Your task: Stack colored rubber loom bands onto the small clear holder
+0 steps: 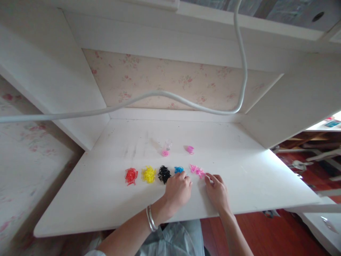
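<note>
Small piles of what look like tiny rubber bands lie in a row: red (131,176), yellow (149,174), black (164,174), blue (178,169) and pink (197,171). My left hand (179,188), with silver bangles at the wrist, is curled closed just in front of the blue pile. Its fingertips are hidden, so what it holds cannot be seen. At the right edge of the pink pile, my right hand (217,192) has thumb and forefinger brought together on the bands. Farther back are a small clear container (168,144), a pink clump (165,153) and a brighter pink bundle (190,149).
The piles rest on a white desk (247,181) enclosed by white side panels and a floral back wall (170,78). A thick white cable (162,93) hangs across the view above the desk. Red-brown flooring (255,231) shows beyond the front edge.
</note>
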